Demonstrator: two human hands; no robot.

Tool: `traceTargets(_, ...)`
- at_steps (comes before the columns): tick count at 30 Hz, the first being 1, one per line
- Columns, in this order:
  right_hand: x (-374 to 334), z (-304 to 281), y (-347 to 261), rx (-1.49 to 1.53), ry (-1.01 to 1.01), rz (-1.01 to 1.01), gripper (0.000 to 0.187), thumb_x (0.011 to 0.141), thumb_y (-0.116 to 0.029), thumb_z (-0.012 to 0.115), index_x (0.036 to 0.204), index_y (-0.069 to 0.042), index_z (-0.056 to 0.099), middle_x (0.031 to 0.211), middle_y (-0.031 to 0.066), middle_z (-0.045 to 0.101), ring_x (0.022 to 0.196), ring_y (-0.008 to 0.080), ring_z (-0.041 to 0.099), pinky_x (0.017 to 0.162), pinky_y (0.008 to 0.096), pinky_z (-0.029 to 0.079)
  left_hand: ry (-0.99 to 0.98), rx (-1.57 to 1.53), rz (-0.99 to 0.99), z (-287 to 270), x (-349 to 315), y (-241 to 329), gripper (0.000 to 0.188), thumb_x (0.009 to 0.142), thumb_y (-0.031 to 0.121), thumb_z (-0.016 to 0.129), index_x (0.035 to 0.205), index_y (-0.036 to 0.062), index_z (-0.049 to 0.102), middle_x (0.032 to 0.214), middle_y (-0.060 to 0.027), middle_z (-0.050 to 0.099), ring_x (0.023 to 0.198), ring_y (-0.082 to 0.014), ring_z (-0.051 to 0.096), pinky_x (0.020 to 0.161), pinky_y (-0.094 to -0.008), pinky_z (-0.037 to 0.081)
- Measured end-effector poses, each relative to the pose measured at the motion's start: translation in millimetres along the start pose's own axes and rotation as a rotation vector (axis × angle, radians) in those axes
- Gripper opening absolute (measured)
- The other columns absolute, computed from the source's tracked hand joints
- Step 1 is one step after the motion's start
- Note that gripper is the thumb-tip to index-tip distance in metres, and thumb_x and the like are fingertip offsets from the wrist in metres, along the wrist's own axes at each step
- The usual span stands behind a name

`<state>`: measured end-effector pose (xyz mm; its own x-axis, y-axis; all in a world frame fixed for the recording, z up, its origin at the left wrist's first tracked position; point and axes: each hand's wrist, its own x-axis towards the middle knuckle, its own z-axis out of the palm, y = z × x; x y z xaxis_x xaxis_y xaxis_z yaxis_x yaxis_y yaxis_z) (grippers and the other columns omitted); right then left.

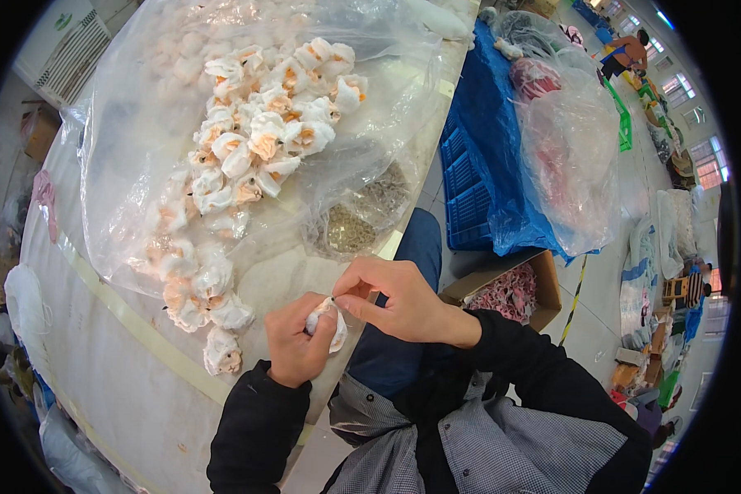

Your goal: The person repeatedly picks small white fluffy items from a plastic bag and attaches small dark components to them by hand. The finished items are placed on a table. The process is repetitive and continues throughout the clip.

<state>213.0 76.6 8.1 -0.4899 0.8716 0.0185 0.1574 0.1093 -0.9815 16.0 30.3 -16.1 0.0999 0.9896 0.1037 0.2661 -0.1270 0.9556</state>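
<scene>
My left hand is closed around a small white plush piece near the table's right edge. The fingertips of my right hand are pinched together at the top of that piece, where a tiny dark spot shows. What the pinch holds is too small to make out. Farther up the table lies a heap of similar white plush pieces with peach and orange patches and small dark tips. One loose white plush piece rests left of my left hand.
A clear plastic bag spreads under and around the heap. Small pale bits sit in another clear bag. Right of the table stand a blue crate under blue sheeting and a cardboard box of pink scraps. A person is far back.
</scene>
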Motion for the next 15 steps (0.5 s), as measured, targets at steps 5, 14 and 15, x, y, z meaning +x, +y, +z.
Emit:
traceTargets(5, 9, -8, 0, -0.073, -0.105, -0.067, 0.008, 0.093, -0.006, 0.068, 0.094, -0.002, 0.061, 0.084, 0.0117, 0.060, 0.073, 0.0253, 0.061, 0.067, 0.0342, 0.049, -0.024, 0.043, 0.008, 0, -1, 0, 0.010, 0.091, 0.009, 0.064, 0.092, -0.0004, 0.069, 0.072, -0.0130, 0.063, 0.059, -0.0214, 0.061, 0.057, -0.0324, 0.048)
traceTargets(14, 9, -14, 6, -0.116, -0.204, -0.103, 0.008, 0.090, -0.002, 0.066, 0.090, -0.002, 0.058, 0.082, 0.0128, 0.059, 0.076, 0.0313, 0.059, 0.069, 0.0364, 0.047, -0.074, 0.102, 0.129, 6, 3, -6, 0.009, 0.087, 0.005, 0.067, 0.095, 0.0021, 0.070, 0.074, -0.0157, 0.061, 0.061, -0.0332, 0.062, 0.057, -0.0365, 0.049)
traceTargets(15, 9, -16, 5, -0.108, -0.218, -0.089, 0.008, 0.089, -0.002, 0.066, 0.090, -0.002, 0.058, 0.082, 0.0129, 0.059, 0.076, 0.0318, 0.059, 0.069, 0.0363, 0.047, -0.087, 0.115, 0.122, 7, 3, -6, 0.009, 0.087, 0.005, 0.067, 0.095, 0.0021, 0.070, 0.074, -0.0158, 0.062, 0.061, -0.0333, 0.062, 0.057, -0.0365, 0.049)
